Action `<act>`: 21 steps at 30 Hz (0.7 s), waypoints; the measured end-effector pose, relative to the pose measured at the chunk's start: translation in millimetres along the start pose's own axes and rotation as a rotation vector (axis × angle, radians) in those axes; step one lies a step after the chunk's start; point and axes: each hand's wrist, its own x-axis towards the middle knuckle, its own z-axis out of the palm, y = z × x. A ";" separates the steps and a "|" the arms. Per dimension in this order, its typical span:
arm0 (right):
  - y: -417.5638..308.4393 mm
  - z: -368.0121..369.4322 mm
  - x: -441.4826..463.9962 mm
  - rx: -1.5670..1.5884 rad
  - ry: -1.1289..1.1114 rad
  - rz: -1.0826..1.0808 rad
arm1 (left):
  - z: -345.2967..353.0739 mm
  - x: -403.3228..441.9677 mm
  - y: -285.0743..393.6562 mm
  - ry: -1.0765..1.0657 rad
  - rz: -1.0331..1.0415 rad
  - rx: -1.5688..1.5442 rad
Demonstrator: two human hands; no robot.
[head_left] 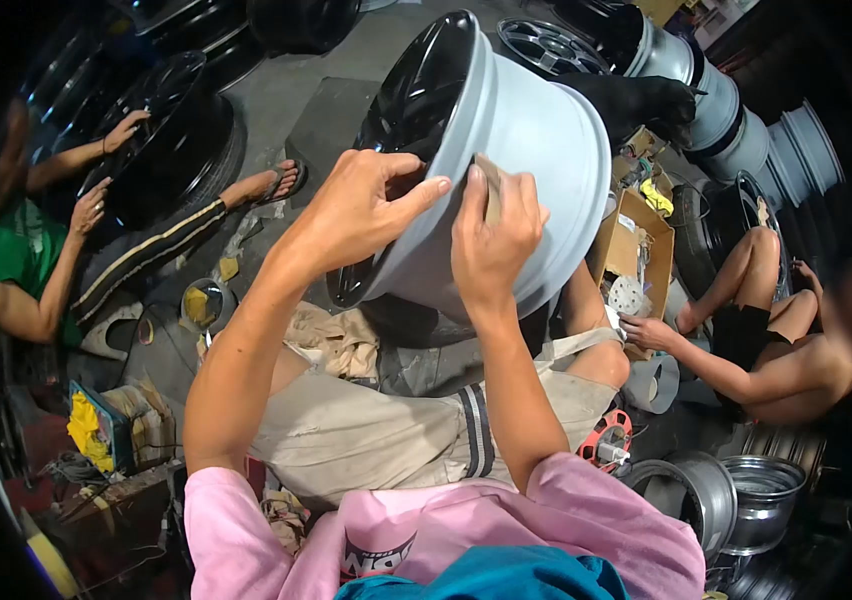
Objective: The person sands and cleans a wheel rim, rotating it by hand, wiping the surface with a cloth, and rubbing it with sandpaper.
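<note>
Pink fabric shirt point(466, 500) with dark printed lettering point(378, 556), upside down and too folded to read with certainty. Above the lap, one large tilted wheel rim point(551, 150), matte pale-grey barrel, glossy black inner side. In the right hand point(504, 228), pinched between thumb and fingers, one small flat brown pad point(492, 185), against the barrel. At the rim's edge, left hand point(356, 205) half-curled, thumb apart from forefinger; cannot tell whether gripping. Nearby, two other people: one in a green shirt point(21, 250), beside a black wheel point(186, 150); one near an open brown cardboard box point(662, 255). Lower right, at least two silver metal rims point(761, 508). Partly hidden behind the big rim, grey floor point(331, 115)
</note>
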 end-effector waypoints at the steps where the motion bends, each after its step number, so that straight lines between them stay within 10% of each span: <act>1: -1.3 1.9 6.0 0.023 0.010 0.014 | -2.1 -1.0 1.1 0.001 -0.023 0.019; 15: 4.2 -6.5 -12.1 0.018 -0.017 -0.040 | 1.0 -0.8 -5.2 0.035 0.011 -0.022; 21: 12.0 -63.0 -141.5 0.012 -0.464 -0.019 | -5.0 -3.8 2.6 0.003 -0.032 0.032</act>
